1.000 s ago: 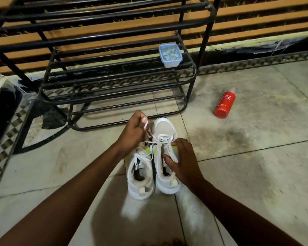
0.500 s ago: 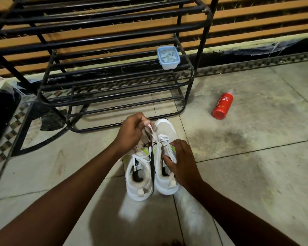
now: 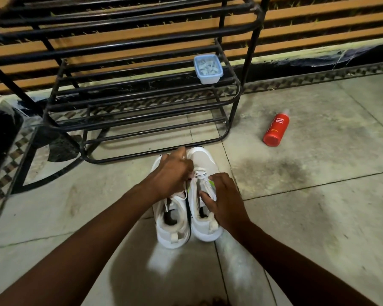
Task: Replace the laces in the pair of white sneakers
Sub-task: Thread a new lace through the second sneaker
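Observation:
Two white sneakers stand side by side on the tiled floor, toes pointing away from me. My left hand (image 3: 174,172) hovers over the left sneaker (image 3: 173,226) and pinches the white lace (image 3: 200,174) of the right sneaker (image 3: 205,228) near its lower eyelets. My right hand (image 3: 224,200) grips the right sneaker at its tongue and upper side, thumb on the inner edge. The lace still crosses the front eyelets of the right sneaker. The front of the left sneaker is hidden by my left hand.
A black metal shoe rack (image 3: 128,102) stands just beyond the sneakers, with a small blue lidded box (image 3: 208,68) on a shelf. A red bottle (image 3: 275,130) lies on the floor to the right. A dark bag (image 3: 2,138) sits at the left edge.
My left hand has come down from a raised pull to the lace at the right sneaker's front eyelets. My right hand has stayed on the right sneaker.

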The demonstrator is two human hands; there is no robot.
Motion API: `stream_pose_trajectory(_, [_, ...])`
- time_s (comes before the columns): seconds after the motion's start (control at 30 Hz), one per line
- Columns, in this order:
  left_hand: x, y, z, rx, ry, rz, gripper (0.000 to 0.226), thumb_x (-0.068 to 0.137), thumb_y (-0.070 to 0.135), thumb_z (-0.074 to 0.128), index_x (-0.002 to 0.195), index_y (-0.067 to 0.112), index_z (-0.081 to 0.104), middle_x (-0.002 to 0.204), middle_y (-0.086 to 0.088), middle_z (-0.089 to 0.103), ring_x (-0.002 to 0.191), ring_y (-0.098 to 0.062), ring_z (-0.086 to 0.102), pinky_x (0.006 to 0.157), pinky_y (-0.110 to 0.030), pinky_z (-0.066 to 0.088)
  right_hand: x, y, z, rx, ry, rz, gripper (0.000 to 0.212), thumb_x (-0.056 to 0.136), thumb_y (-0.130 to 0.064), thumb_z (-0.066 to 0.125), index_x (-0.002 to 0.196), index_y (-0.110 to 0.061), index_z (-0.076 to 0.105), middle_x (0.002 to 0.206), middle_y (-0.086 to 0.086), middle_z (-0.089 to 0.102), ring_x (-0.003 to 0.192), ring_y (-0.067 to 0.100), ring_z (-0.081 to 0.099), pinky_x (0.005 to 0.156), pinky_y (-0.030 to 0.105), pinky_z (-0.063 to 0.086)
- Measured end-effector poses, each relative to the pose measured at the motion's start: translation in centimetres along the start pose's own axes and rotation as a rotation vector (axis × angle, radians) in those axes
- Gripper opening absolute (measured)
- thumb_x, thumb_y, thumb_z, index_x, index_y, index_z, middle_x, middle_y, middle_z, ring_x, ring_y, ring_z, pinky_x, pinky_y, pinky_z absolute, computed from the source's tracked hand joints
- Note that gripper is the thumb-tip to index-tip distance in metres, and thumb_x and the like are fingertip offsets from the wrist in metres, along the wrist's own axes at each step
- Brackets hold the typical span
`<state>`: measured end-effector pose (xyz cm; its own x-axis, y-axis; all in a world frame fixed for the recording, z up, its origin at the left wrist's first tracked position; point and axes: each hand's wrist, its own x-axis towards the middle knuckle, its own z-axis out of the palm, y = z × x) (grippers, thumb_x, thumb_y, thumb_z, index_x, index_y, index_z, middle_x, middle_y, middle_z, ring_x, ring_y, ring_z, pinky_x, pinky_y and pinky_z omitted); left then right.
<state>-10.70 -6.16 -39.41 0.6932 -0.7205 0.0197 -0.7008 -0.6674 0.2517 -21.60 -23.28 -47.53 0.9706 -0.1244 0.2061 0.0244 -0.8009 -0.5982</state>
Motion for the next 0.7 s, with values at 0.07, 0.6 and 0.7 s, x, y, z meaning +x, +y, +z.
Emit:
stream_pose_trajectory(0.07, [0.0, -0.8, -0.2, -0.01, -0.011, -0.013, 0.014, 0.087, 0.008, 0.07, 0.095, 0.018, 0.077, 0.103, -0.006, 0.046, 0.094, -0.027, 0.052, 0.074, -0.033, 0.033, 0.1, -0.1, -0.1, -0.023, -0.019, 0.013, 0.043, 0.089, -0.039, 0.067, 0.119, -0.009, 0.058, 0.117, 0.007, 0.054, 0.105, 0.025, 0.055, 0.088, 0.035, 0.049])
stream_pose_trajectory(0.6, [0.1, -0.4, 1.4, -0.189, 0.102, -0.161, 0.009, 0.091, 0.012, 0.067, 0.096, 0.017, 0.072, 0.118, 0.003, 0.059, 0.108, -0.02, 0.062, 0.093, -0.034, 0.043, 0.1, -0.8, -0.9, 0.005, -0.012, 0.018, 0.032, 0.093, -0.03, 0.063, 0.116, -0.008, 0.062, 0.114, 0.007, 0.059, 0.105, 0.025, 0.058, 0.09, 0.034, 0.05])
stream_pose_trajectory(0.7, [0.6, -0.3, 1.7, -0.129, -0.011, -0.178, 0.039, 0.084, 0.007, 0.069, 0.12, 0.02, 0.064, 0.122, 0.0, 0.06, 0.113, -0.025, 0.059, 0.092, -0.04, 0.047, 0.1, -0.9, -1.0, 0.054, 0.01, 0.014, 0.03, 0.093, -0.021, 0.063, 0.12, -0.007, 0.061, 0.117, 0.008, 0.06, 0.107, 0.026, 0.06, 0.092, 0.036, 0.05])
